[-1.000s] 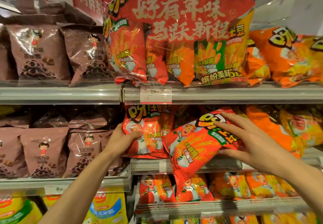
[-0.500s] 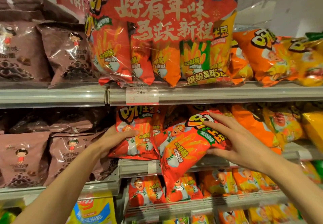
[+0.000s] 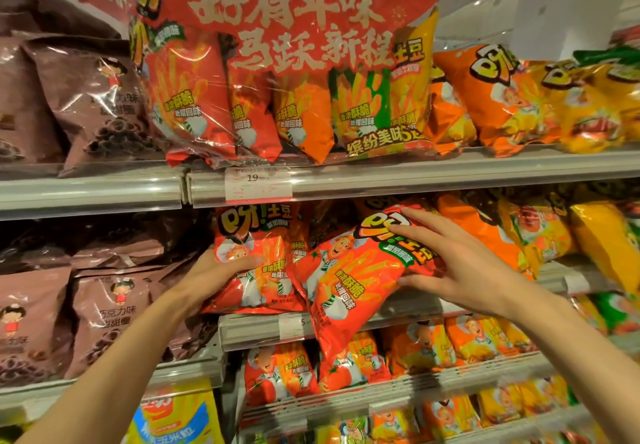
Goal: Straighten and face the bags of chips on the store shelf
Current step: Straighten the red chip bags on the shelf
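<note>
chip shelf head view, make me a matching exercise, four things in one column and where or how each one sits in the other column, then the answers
Column one:
1. tilted red bag
2. upright red bag
3. big multipack
4. brown bags

Column two:
A. on the top shelf, above the white price tag
B. left section of the shelving
C. leaning, lower corner hanging over the shelf edge, held by the right hand
D. standing straight, gripped at its left side by the left hand

Pairs: 1-C, 2-D, 3-A, 4-B
</note>
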The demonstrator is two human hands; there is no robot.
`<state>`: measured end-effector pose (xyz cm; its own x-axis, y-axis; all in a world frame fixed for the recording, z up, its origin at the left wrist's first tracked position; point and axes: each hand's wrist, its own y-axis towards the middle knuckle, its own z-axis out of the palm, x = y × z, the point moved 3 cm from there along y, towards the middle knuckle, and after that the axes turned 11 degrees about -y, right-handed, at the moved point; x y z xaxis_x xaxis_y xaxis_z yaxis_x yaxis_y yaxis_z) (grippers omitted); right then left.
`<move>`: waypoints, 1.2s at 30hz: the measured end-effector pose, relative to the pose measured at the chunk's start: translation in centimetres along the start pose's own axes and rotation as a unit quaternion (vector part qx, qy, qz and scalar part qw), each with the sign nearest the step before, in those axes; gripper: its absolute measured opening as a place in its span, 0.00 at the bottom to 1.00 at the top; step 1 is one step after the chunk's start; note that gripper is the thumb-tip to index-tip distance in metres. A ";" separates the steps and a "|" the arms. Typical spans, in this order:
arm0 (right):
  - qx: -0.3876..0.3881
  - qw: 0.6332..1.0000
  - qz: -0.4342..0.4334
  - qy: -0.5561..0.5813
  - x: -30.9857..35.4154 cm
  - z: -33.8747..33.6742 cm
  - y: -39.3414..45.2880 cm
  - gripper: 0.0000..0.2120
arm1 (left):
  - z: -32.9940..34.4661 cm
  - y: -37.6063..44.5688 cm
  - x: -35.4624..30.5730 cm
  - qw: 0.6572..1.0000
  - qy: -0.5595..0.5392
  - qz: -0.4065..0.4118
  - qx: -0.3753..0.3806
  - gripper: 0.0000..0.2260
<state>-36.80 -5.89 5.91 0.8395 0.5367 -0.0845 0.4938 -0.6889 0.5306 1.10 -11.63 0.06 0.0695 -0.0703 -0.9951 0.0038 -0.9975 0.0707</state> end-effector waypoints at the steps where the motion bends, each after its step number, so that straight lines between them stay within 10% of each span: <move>1: -0.003 1.000 -0.001 0.001 0.0 0.0 0.0 0.39 | 0.1 -0.1 0.0 1.000 0.002 0.005 -0.007 0.20; 12: -0.018 1.000 0.004 0.006 -0.5 -0.6 -0.5 0.40 | 0.5 -1.2 -0.4 0.989 -0.016 0.113 -0.093 0.13; 26: -0.001 1.000 0.017 0.009 0.0 -0.4 -0.7 0.41 | 1.4 2.8 1.8 0.964 0.154 0.052 -0.212 0.59; 36: -0.010 1.000 0.007 0.016 0.1 -0.2 -0.5 0.38 | 0.9 1.5 3.3 0.955 0.193 0.118 -0.191 0.36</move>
<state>-37.01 -5.44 5.84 0.8385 0.5426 -0.0490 0.4766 -0.6871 0.5484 0.42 -13.36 -3.22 0.4759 -0.2098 -0.8541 0.3020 -0.8731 0.3827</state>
